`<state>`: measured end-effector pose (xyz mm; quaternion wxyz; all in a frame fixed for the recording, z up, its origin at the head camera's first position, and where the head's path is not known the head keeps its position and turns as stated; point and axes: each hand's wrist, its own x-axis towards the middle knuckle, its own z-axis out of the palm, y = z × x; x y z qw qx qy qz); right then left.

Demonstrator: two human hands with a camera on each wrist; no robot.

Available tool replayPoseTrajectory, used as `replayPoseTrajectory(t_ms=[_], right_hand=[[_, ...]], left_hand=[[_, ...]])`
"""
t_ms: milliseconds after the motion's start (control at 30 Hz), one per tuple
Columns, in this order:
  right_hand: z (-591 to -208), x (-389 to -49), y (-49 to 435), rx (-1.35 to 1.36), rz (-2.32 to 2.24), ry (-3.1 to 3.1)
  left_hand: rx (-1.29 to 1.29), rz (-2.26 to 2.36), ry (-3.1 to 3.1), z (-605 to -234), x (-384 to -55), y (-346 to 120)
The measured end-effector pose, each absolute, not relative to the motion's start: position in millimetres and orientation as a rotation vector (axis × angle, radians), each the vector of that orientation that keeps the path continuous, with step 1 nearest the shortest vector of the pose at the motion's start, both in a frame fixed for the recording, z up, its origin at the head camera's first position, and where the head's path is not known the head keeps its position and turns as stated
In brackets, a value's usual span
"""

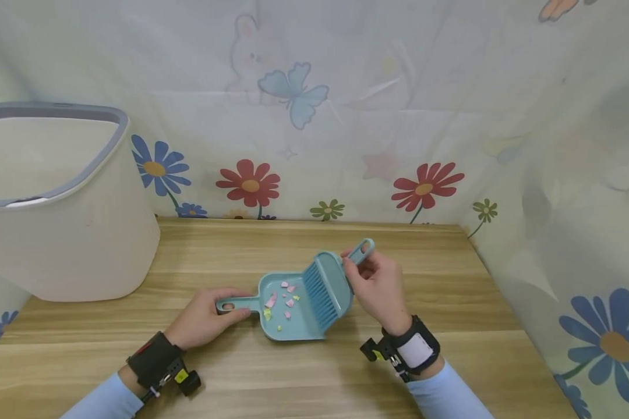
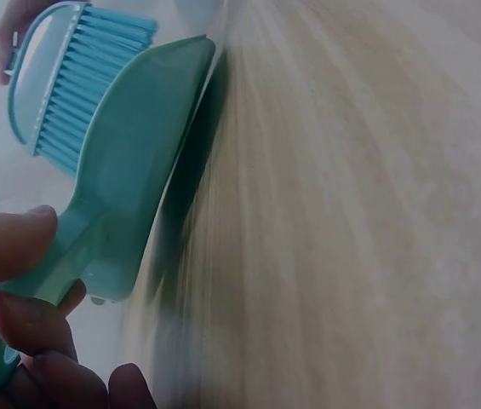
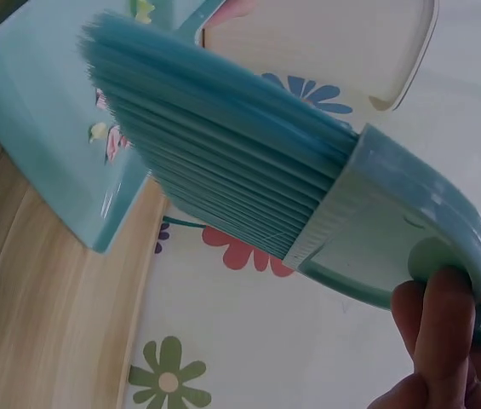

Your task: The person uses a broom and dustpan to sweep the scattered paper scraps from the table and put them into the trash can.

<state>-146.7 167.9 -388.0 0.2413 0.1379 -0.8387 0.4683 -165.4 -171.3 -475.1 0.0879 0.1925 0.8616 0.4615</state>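
A teal dustpan (image 1: 300,323) lies in the middle of the head view, with several pink and yellow-green scraps (image 1: 271,300) in its pan. My left hand (image 1: 207,317) grips its handle, thumb on one side and fingers on the other. In the left wrist view the dustpan (image 2: 134,145) stands slightly off the wooden surface, a shadow beneath it. My right hand (image 1: 375,285) pinches a matching teal brush (image 1: 335,282) where its handle meets the head. The bristles (image 3: 223,136) hang over the pan's open right side; whether they touch it I cannot tell.
A large white bin (image 1: 84,244) with a grey rim stands at the left on the wooden table (image 1: 272,384). Behind the table and along its right side hangs a pale sheet (image 1: 346,134) printed with flowers and a butterfly.
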Motion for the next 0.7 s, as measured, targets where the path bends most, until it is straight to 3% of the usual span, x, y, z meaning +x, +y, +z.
replayPoseTrajectory(t_ms=[700], right_hand=[[-412.5, -128.4, 232.3, 0.243, 1.074, -2.386]], left_hand=[[0.54, 1.479, 2.539, -450.4, -167.0, -184.8]])
